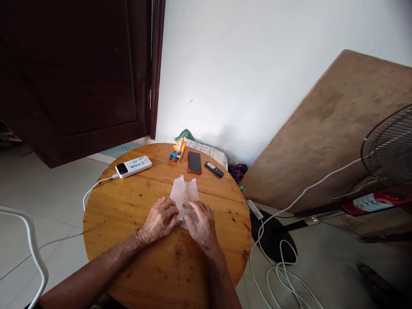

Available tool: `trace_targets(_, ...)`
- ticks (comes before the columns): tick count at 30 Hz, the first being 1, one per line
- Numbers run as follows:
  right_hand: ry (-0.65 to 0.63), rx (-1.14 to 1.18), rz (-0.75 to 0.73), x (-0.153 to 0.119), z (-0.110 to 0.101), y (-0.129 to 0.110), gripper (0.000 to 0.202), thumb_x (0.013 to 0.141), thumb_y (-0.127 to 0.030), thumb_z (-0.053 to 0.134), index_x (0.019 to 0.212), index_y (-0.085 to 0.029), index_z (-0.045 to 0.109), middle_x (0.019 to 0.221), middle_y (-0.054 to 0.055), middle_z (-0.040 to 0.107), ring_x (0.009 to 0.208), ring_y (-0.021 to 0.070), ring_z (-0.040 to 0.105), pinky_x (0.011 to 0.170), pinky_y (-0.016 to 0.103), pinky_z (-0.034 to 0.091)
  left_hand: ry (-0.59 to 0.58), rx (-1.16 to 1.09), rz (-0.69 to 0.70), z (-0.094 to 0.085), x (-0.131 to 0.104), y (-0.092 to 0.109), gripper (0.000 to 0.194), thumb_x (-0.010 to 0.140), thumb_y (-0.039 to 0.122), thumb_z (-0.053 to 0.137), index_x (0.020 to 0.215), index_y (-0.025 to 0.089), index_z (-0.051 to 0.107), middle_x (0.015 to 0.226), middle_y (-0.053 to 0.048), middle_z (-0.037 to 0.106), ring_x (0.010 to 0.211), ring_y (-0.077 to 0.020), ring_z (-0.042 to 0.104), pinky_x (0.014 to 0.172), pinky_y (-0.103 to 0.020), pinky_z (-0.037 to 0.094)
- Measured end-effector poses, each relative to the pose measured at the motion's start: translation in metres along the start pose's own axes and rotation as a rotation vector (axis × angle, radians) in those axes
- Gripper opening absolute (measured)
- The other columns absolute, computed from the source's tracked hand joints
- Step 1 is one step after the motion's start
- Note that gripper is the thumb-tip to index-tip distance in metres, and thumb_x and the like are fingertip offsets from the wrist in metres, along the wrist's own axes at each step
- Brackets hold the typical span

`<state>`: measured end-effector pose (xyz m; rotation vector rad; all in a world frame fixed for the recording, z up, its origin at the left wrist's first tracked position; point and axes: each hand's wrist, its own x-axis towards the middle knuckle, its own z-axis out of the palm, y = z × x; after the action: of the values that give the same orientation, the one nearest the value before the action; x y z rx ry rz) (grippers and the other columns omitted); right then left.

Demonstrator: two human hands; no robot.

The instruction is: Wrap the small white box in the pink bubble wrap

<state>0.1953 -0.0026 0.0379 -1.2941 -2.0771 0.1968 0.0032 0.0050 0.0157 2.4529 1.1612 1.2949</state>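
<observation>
A piece of clear bubble wrap (178, 191) lies on the round wooden table in front of me, its two far flaps sticking up and away from me. At its left edge, my left hand (161, 219) has its fingers bent and closed on the plastic. My right hand (203, 223) holds the opposite side, thumb low and fingers curled over the film. Something may be wrapped inside the folds, but the fingers and layers hide it. Past the wrap lie a red-edged phone (194, 162) and an orange and blue tape dispenser (178, 151).
The round table (128, 214) also bears a white power bank (133, 166) with a cable and a dark handheld device (214, 169). A dark door (74, 77) stands at left. To the right are a leaning board (322, 128), a fan (389, 146) and loose white cables (283, 270).
</observation>
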Motion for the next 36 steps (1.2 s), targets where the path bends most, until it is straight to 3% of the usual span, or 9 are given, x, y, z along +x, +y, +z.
trace_targets(5, 0.016, -0.011, 0.023, -0.001, 0.003, 0.004, 0.036, 0.082, -0.019, 0.056, 0.118, -0.021, 0.061, 0.115, 0.009, 0.067, 0.109, 0.0269, 0.058, 0.093, 0.043, 0.042, -0.009, 0.002, -0.008, -0.001, 0.000, 0.000, 0.015, 0.088, 0.013, 0.050, 0.085, 0.019, 0.064, 0.089, -0.007, 0.064, 0.085, -0.0191, 0.055, 0.080, -0.033, 0.046)
trace_targets(11, 0.176, 0.024, 0.151, -0.002, 0.001, 0.019, 0.033, 0.085, -0.029, 0.057, 0.116, -0.022, 0.061, 0.119, 0.011, 0.065, 0.112, 0.0280, 0.058, 0.098, 0.046, 0.044, -0.019, 0.005, -0.018, -0.001, 0.000, 0.000, 0.016, 0.088, 0.012, 0.050, 0.085, 0.019, 0.064, 0.088, -0.006, 0.064, 0.084, -0.0192, 0.055, 0.080, -0.034, 0.046)
trace_targets(18, 0.073, 0.150, 0.286, -0.003, -0.010, 0.018, 0.019, 0.083, -0.033, 0.059, 0.096, -0.022, 0.067, 0.124, 0.011, 0.060, 0.119, 0.0278, 0.055, 0.101, 0.043, 0.045, -0.030, -0.001, -0.019, -0.003, 0.001, 0.001, 0.016, 0.088, 0.012, 0.050, 0.085, 0.019, 0.064, 0.089, -0.006, 0.065, 0.085, -0.0192, 0.056, 0.080, -0.034, 0.047)
trace_targets(23, -0.082, 0.220, 0.296, -0.005, -0.011, 0.020, 0.019, 0.080, -0.029, 0.063, 0.095, -0.021, 0.070, 0.112, 0.009, 0.064, 0.103, 0.0239, 0.062, 0.081, 0.032, 0.052, -0.048, -0.004, -0.035, -0.001, 0.001, 0.000, 0.016, 0.086, 0.013, 0.050, 0.086, 0.019, 0.065, 0.089, -0.007, 0.065, 0.085, -0.0191, 0.056, 0.081, -0.034, 0.047)
trace_targets(28, -0.171, 0.187, 0.317, -0.004, -0.007, 0.020, 0.014, 0.080, -0.029, 0.060, 0.078, -0.019, 0.069, 0.079, 0.003, 0.067, 0.073, 0.0183, 0.060, 0.065, 0.027, 0.046, -0.045, 0.001, -0.024, 0.000, 0.000, -0.002, 0.015, 0.086, 0.011, 0.051, 0.085, 0.019, 0.064, 0.089, -0.006, 0.064, 0.083, -0.0187, 0.056, 0.080, -0.033, 0.046)
trace_targets(32, -0.130, 0.113, 0.409, -0.001, 0.004, 0.013, 0.020, 0.081, -0.032, 0.058, 0.065, -0.019, 0.061, 0.064, 0.000, 0.062, 0.061, 0.0159, 0.055, 0.057, 0.025, 0.037, -0.048, -0.005, -0.016, 0.000, -0.001, -0.003, 0.014, 0.086, 0.011, 0.052, 0.087, 0.019, 0.063, 0.091, -0.006, 0.064, 0.085, -0.0193, 0.055, 0.081, -0.034, 0.045)
trace_targets(36, -0.083, 0.020, 0.424, 0.000, 0.016, 0.007, 0.020, 0.081, -0.034, 0.058, 0.066, -0.021, 0.057, 0.061, -0.002, 0.060, 0.057, 0.0146, 0.052, 0.054, 0.024, 0.033, -0.048, -0.004, -0.018, 0.000, -0.002, -0.003, 0.013, 0.087, 0.011, 0.052, 0.087, 0.019, 0.063, 0.092, -0.006, 0.064, 0.085, -0.0195, 0.055, 0.081, -0.034, 0.045)
